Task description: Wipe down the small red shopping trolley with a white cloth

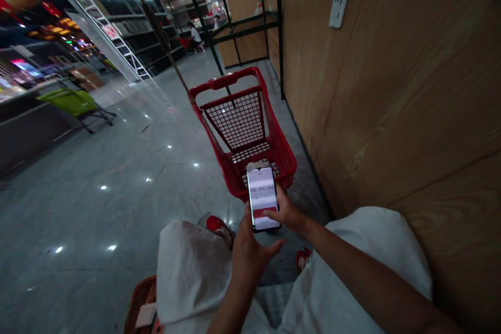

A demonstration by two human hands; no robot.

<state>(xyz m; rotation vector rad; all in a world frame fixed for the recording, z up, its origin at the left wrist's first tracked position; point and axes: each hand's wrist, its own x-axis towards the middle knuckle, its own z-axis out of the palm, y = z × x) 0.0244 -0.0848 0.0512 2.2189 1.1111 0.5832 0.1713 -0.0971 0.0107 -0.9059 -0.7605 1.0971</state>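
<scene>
A smartphone (261, 198) is held up in front of me, its lit screen showing a timer that reads 00:05:44 above a red button. My right hand (288, 212) grips its right edge, with the thumb lying over the red button. Along the lower left edge, the fingers of my left hand (252, 253) support the phone, partly hidden behind it, while the left thumb sticks out to the right below. Just beyond the phone stands a red shopping cart (287, 159) with a grid-patterned flap.
A wooden wall (376, 115) with a white socket (338, 7) runs along the right. A dark metal frame (278, 26) stands behind the cart. Leftward are a green cart (70, 102) and a ladder (125, 52). A brown basket (135, 297) sits beside my left leg.
</scene>
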